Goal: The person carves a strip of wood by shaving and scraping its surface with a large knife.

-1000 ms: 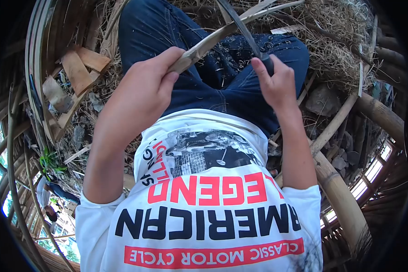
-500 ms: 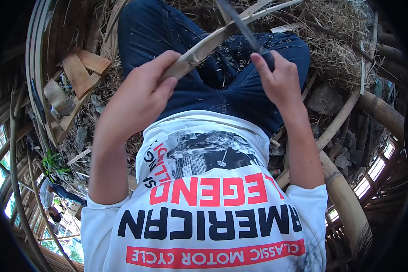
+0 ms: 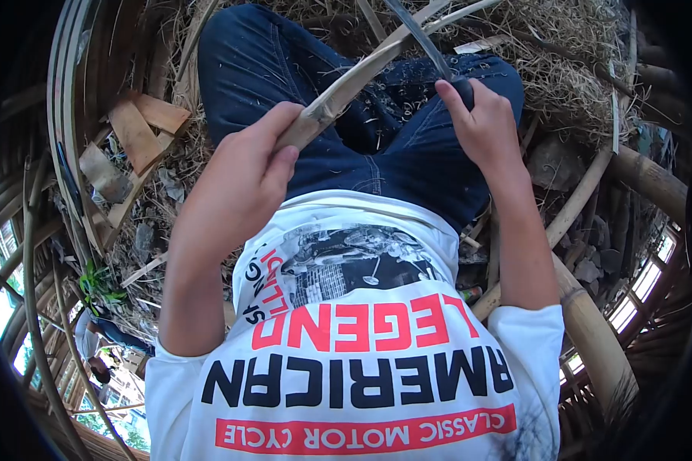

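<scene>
My left hand (image 3: 242,180) is closed round the near end of a pale split bamboo strip (image 3: 350,83), its thumb along the side. From there the strip slants up and right over my lap, toward the top of the view. In my right hand (image 3: 484,123) is a knife (image 3: 423,42), gripped by its dark handle, its blade pointing up and left. In this view the blade crosses over the strip's far part. Thin curled shavings lie on my dark jeans (image 3: 246,54) below.
Shavings (image 3: 569,69) are heaped beyond my legs. Flat wood pieces (image 3: 134,131) and long bent strips (image 3: 61,100) lie at the left. Thick bamboo poles (image 3: 592,330) and stones (image 3: 553,161) are at the right. Another person (image 3: 104,334) is at the far lower left.
The right hand and knife have shifted slightly right, the blade still crossing the strip. My left hand and the strip's near end sit slightly lower in view.
</scene>
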A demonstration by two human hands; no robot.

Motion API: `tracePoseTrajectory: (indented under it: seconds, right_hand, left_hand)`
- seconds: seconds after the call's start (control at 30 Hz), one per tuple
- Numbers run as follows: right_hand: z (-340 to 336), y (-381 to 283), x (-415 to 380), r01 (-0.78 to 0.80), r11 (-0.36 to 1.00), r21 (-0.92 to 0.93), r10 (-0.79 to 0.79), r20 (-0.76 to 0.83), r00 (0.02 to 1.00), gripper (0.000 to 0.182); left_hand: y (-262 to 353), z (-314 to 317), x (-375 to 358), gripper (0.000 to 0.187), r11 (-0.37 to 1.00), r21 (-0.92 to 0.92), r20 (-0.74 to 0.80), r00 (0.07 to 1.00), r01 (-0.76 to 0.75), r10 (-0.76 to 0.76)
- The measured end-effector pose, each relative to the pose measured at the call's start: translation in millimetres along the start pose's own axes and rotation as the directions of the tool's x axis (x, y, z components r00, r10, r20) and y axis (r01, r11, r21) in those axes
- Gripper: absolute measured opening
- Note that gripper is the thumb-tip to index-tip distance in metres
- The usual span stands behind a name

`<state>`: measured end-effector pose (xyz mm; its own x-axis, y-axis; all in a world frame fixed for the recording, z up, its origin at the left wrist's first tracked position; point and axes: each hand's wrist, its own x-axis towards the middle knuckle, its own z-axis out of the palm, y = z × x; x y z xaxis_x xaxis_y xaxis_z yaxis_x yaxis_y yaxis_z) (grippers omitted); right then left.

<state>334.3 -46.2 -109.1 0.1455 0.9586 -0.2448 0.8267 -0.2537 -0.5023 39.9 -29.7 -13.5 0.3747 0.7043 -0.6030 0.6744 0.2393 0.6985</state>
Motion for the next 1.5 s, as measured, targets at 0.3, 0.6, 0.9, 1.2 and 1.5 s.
tracePoseTrajectory:
  seconds: [0.3, 0.6, 0.9, 1.2, 1.5]
  right_hand:
    - [2, 7, -10, 0.014, 1.0, -0.005, -0.014, -0.058, 0.998, 0.066]
    - [-7, 7, -14, -0.02, 1.0, 0.016, 0.02, -0.008, 1.0, 0.068]
    - [-9, 21, -18, 0.098, 0.984, -0.15, -0.106, -0.046, 0.993, 0.071]
    - [-7, 17, -17, 0.144, 0.987, -0.077, -0.145, -0.01, 0.989, 0.072]
    - [-6, 29, -5, 0.149, 0.97, -0.193, -0.164, -0.062, 0.985, 0.072]
  left_hand:
    - [-5, 3, -8, 0.031, 1.0, -0.028, -0.028, 1.0, -0.005, 0.004]
    - [6, 1, -21, 0.033, 0.999, -0.042, -0.007, 0.999, 0.032, -0.032]
    - [9, 4, -23, 0.036, 0.999, -0.027, 0.022, 0.999, 0.047, -0.046]
    - [13, 3, -25, 0.037, 0.997, -0.011, 0.042, 0.996, 0.074, -0.074]
    - [5, 4, -32, 0.037, 0.99, -0.076, 0.024, 0.993, 0.121, -0.12]
